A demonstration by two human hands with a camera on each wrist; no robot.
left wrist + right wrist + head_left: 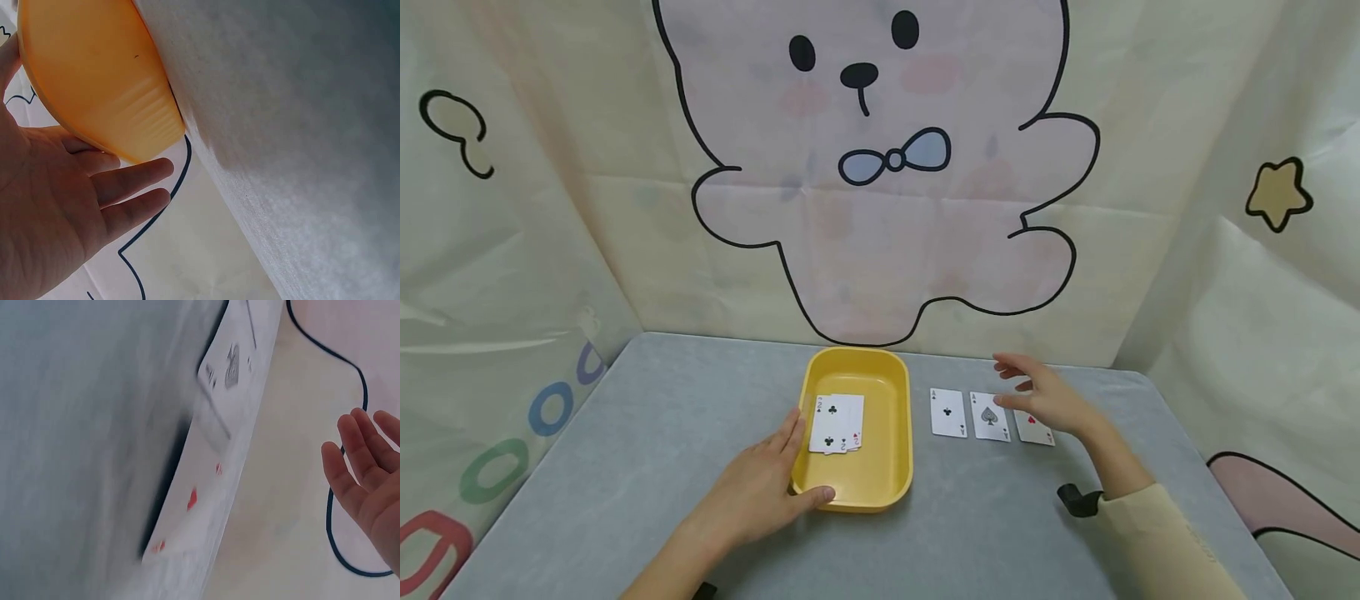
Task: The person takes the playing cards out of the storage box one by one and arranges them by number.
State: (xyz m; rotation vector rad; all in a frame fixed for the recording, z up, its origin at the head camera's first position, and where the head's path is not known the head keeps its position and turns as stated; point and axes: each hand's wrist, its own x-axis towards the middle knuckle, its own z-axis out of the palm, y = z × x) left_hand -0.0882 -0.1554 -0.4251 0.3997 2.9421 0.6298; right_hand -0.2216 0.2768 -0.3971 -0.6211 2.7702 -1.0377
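A yellow tray (880,467) lies on the table, with a small pile of playing cards (835,423) in it; the two of clubs is on top and a red two peeks out. My left hand (760,479) rests against the tray's left side with extended fingers, its thumb at the near rim. In the left wrist view the fingers (134,181) lie along the outer wall. To the right lie the ace of clubs (947,412), ace of spades (988,418) and ace of hearts (1033,431) in a row. Above the last two hovers my right hand (1045,396), fingers loosely bent, holding nothing.
A grey cloth covers the table (647,450). Behind it hangs a printed curtain (865,233) with a cartoon animal, and printed sheets flank both sides. A black strap end (1078,502) sticks out at the right cuff.
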